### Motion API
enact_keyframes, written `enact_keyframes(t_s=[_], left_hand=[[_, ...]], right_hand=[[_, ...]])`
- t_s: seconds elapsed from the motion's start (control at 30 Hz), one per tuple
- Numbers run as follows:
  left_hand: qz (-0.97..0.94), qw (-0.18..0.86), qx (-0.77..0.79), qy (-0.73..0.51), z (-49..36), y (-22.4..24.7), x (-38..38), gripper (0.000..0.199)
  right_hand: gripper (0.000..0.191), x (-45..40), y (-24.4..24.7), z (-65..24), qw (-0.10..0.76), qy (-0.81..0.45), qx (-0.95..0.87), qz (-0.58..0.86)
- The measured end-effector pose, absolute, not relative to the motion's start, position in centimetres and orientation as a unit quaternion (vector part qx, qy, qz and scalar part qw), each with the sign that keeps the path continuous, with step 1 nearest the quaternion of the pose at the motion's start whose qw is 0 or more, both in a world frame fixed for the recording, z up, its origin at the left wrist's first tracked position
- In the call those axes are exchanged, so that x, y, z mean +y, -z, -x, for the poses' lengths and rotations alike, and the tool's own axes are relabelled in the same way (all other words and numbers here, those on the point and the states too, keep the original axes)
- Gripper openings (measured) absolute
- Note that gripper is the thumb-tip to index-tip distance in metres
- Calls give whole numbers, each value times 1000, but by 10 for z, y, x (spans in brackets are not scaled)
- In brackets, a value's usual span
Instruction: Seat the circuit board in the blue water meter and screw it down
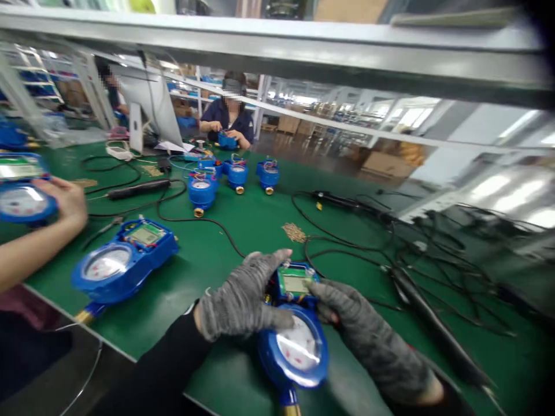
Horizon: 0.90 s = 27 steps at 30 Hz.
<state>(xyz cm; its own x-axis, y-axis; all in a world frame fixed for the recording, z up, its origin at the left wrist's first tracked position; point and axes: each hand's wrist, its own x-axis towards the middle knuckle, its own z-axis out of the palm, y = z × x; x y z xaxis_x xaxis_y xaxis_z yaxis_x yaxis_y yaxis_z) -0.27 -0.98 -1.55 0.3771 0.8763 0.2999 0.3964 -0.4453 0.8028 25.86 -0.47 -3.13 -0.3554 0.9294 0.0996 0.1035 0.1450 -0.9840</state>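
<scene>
A blue water meter (323, 361) with a round clear dial lies at the table's near edge, its brass end towards me. In its upper housing sits a green circuit board (287, 271) with a small grey display. My left hand (236, 303), in a grey knit glove, grips the meter's left side, thumb over the dial's upper edge and fingers by the board's top left corner. My right hand (355, 312), gloved alike, is closed at the right edge of the board and housing; its fingertips are partly hidden. Another blue meter (145, 271) with an exposed display lies to the left.
At far left a co-worker's bare hand (67, 202) holds another meter (21, 202). Several blue meters (202, 193) stand further back, near a seated person (232, 118). Black cables and a black-handled tool (427, 323) lie at right. Small tan pieces (293, 232) form a pile. A shelf beam (277, 46) crosses above.
</scene>
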Motion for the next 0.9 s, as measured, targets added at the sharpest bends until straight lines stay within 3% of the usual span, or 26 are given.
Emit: enact_keyframes(t_s=[0.1,0.23,0.53,0.73,0.9], left_hand=[[-772,285,456,-338,1,15,-10,97],[-757,204,494,-376,-14,20,-8,81],[-743,151,486,-435,-24,36,-4,56],[-736,189,479,-440,-21,40,-3,56],[-733,219,466,-445,-18,43,-1,56]], right_hand=[[20,-2,20,-241,390,-518,-622,438],[38,2,8,-221,372,-553,-590,456],[37,-1,6,-225,374,-572,-581,441],[39,0,8,-226,365,-572,-591,435],[38,0,11,-226,312,-439,-685,491]])
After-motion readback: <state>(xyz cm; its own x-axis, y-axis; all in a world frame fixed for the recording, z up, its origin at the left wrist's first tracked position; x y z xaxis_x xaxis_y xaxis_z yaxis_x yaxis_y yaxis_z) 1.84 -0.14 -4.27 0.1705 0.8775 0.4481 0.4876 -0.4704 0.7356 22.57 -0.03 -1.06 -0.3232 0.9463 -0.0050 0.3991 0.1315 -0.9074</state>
